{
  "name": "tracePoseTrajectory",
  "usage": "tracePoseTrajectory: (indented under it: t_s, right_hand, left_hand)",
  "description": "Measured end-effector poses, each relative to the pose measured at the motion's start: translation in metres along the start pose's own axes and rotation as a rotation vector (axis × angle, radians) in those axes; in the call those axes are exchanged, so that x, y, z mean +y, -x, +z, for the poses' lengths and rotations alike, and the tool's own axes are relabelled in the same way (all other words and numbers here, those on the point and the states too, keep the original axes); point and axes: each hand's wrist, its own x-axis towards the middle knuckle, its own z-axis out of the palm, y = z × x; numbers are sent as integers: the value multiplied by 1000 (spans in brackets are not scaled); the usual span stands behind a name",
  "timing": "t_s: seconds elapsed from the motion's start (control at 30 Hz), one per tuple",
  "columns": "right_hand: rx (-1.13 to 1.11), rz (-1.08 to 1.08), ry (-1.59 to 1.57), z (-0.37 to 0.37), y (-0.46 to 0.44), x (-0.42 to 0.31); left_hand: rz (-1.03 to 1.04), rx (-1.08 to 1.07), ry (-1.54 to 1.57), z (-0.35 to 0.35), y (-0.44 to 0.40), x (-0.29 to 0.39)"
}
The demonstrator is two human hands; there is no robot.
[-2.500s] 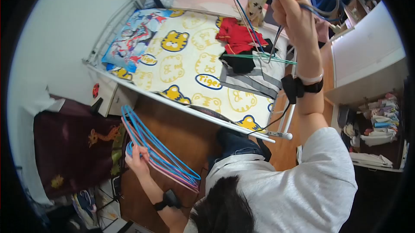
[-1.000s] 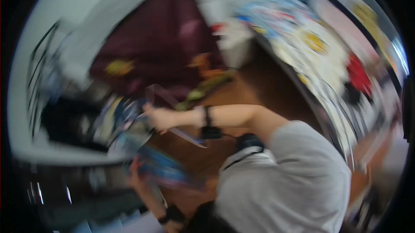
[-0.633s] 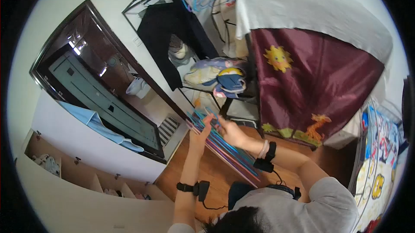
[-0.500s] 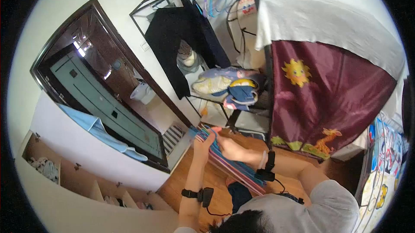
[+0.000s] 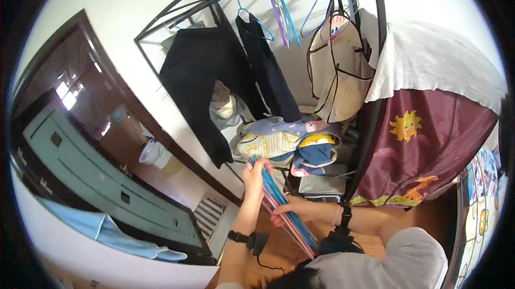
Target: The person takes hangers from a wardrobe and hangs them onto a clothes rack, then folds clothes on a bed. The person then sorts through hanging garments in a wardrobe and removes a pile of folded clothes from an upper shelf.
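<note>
Right hand (image 5: 293, 210) has moved down the hangers (image 5: 273, 189) (left hand (image 5: 254, 175) grips them).

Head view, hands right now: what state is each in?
Left hand: closed on the bundle of hangers.
Right hand: closed around the same bundle, lower down.

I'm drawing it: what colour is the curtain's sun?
The sun is yellow, clear in the head view.
</note>
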Motion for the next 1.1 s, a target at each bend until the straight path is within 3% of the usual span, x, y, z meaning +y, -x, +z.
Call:
tracePoseTrajectory:
  t_s: [0.07, 0.17, 0.2, 0.27, 0.33, 0.4, 0.43, 0.47, 0.53, 0.57, 0.67, 0.77, 0.8, 0.87, 0.9, 0.93, 1.03, 1.1]
  right_hand:
    - [124, -51, 45, -8, -14, -26]
    - [204, -145, 100, -36, -24, -65]
    - [208, -147, 106, -53, -25, -79]
    - [42, -144, -288, -61, -10, -117]
    - [29, -144, -312, -69, 9, -148]
    - [117, -186, -151, -76, 19, -168]
    - [173, -203, -156, -70, 23, -176]
    - [215, -220, -70, -67, 24, -182]
    - [293, -259, 111, -62, 21, -195]
    - [320, -266, 87, -59, 19, -200]
    - [377, -299, 182, -47, 20, -219]
    - [393, -308, 264, -37, 19, -244]
    - [374, -319, 256, -36, 17, -251]
    - [362, -374, 239, -35, 10, -266]
    - [353, -398, 224, -33, 5, -271]
    - [337, -425, 254, -30, -1, -278]
    - [352, -503, 314, -2, -25, -314]
    - [360, -613, 339, 22, -48, -345]
  left_hand:
    - [-77, -90, 81, 4, -41, -4]
    - [-21, -330, -8, 27, -98, -8]
    - [-140, -485, -56, 30, -118, -7]
    - [-72, -861, -351, 29, -155, 3]
    - [85, -1277, -805, 38, -182, 63]
    - [114, -1256, -960, 65, -232, 115]
    - [257, -1085, -924, 80, -256, 133]
    - [182, -696, -887, 107, -260, 161]
    - [379, -386, -875, 142, -301, 199]
    - [602, -205, -795, 157, -339, 204]
    - [609, -60, -778, 198, -390, 221]
    - [564, -93, -761, 212, -442, 218]
    - [623, -51, -592, 211, -449, 213]
    - [691, 33, -584, 188, -425, 228]
    - [783, 35, -767, 165, -468, 231]
    - [824, 2, -739, 142, -487, 237]
    - [563, -219, -523, 82, -478, 270]
    - [600, -262, -607, 50, -486, 283]
